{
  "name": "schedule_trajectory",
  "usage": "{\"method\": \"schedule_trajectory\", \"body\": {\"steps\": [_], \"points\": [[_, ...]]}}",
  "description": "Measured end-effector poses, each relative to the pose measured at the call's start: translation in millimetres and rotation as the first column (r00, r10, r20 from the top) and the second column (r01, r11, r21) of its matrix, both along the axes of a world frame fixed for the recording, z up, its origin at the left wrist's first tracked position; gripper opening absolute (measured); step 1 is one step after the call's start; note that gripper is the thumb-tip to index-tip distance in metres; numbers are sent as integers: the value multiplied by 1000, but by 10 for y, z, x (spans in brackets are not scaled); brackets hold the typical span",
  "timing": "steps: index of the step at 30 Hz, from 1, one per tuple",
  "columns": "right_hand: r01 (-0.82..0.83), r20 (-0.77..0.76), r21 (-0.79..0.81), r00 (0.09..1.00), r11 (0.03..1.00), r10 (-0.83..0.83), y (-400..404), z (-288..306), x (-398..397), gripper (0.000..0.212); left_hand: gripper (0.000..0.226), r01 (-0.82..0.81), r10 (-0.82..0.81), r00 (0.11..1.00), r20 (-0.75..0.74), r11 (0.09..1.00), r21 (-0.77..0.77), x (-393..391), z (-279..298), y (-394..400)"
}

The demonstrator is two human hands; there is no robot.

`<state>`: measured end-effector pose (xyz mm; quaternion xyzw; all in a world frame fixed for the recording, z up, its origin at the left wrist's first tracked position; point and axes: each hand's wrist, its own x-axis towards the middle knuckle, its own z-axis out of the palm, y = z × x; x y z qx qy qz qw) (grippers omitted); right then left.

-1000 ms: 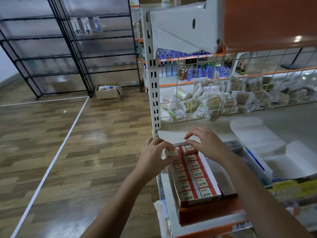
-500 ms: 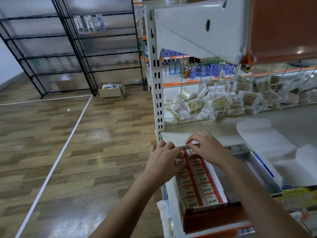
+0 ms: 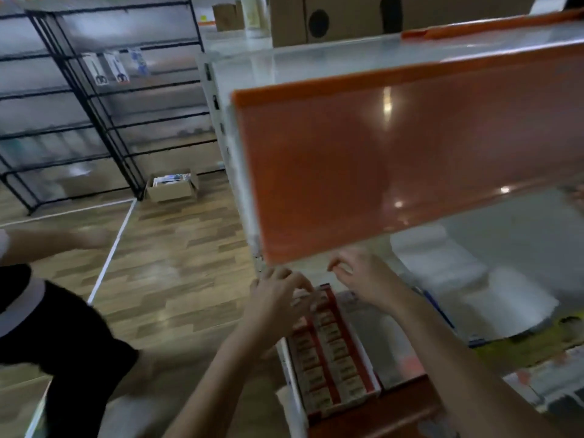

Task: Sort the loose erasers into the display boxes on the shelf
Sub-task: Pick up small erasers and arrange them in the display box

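Left hand (image 3: 278, 298) grip blurred, unreadable.

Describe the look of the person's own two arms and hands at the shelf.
Both forearms are bare, with no sleeve in sight. The left hand and right hand wear no gloves; no ring, watch or bracelet is visible, though motion blur hides fine detail. The fingers are bare too.

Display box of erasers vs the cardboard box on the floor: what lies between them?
In the head view, the left hand over the display box, then the white shelf upright and bare wood floor up to the cardboard box.
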<state>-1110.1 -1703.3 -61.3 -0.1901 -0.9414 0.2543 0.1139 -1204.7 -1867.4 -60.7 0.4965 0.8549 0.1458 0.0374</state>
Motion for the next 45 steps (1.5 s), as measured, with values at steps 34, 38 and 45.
{"method": "schedule_trajectory", "body": {"steps": [34,38,45], "points": [[644,213,164,717,747,-664,4628,129,4101,37,59,486,-515,847,-132,851,-197,3400,208,5816],[674,220,129,696,728,-683,5206,151,4255,37,56,529,-558,821,-121,824,-204,3531,200,6455],[671,167,46,725,740,-668,6091,64,4445,33,55,483,-509,858,-75,847,-221,3708,145,7324]]}}
